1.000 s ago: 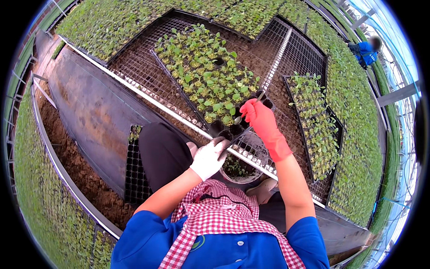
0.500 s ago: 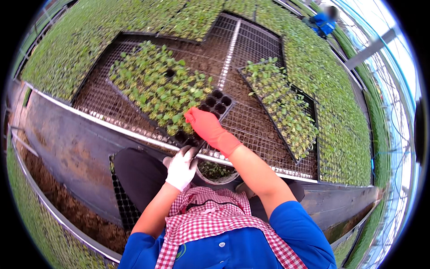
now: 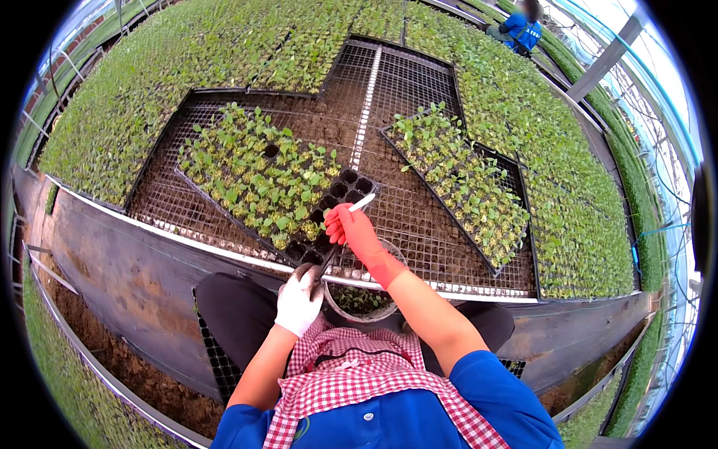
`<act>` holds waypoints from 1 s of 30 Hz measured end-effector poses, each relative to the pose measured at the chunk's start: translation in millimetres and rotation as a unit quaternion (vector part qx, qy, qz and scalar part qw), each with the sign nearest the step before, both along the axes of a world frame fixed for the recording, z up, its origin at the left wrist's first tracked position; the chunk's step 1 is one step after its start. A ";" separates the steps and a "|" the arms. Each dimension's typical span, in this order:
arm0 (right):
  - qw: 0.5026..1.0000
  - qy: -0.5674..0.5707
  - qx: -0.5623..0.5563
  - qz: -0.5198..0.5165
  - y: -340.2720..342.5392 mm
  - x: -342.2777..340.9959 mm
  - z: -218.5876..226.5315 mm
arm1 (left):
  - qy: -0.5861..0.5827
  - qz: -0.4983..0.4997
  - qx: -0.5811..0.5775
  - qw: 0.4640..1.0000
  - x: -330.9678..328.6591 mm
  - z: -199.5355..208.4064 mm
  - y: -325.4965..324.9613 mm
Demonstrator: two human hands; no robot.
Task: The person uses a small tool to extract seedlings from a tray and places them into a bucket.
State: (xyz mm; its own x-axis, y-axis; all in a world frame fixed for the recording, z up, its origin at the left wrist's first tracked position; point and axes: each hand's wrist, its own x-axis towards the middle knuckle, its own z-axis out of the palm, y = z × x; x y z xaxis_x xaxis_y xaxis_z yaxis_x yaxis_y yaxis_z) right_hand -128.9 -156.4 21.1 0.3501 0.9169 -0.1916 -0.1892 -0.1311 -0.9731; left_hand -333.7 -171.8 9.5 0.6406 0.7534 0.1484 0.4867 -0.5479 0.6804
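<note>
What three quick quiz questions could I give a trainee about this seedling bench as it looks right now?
1. True or false: the right hand wears a red glove.
2. Which part of the near seedling tray has empty cells?
A. far left corner
B. the end by the hands
C. none
3. Fill in: the left hand, in a white glove, is beside a round ____ of plant bits.

Key: 1 true; 2 B; 3 bucket.
</note>
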 end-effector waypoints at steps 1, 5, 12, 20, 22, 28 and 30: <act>1.000 -0.002 0.005 -0.003 -3.0 2.6 0.5 | -0.005 0.002 0.004 1.000 0.6 3.3 -1.3; 0.995 0.070 0.038 -0.060 -21.3 20.2 8.5 | -0.015 0.000 0.014 1.000 7.1 14.3 -8.6; 0.967 -0.010 0.116 -0.227 -60.4 136.8 58.6 | -0.039 -0.055 0.005 0.998 35.3 42.3 -20.0; 0.937 -0.163 -0.032 -0.308 -112.0 307.8 60.5 | -0.039 -0.169 -0.044 0.984 103.6 42.5 -34.5; 0.938 -0.163 -0.088 -0.292 -112.7 324.9 49.2 | -0.032 -0.186 -0.053 0.981 116.5 46.3 -35.7; 0.936 -0.155 -0.130 -0.289 -103.8 337.4 26.9 | -0.007 -0.191 -0.045 0.981 138.0 43.7 -34.0; 0.932 -0.184 -0.118 -0.289 -98.5 337.7 21.1 | 0.003 -0.192 -0.046 0.980 144.9 40.8 -30.2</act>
State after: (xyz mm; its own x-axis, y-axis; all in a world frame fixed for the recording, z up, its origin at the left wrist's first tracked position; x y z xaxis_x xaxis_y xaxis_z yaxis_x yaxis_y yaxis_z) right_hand 208.8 -255.0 42.2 0.8541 0.5027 -0.1330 0.0470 -0.3293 -0.9431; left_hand -188.8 -202.0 50.3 0.8801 0.4670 0.0856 0.2617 -0.6276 0.7333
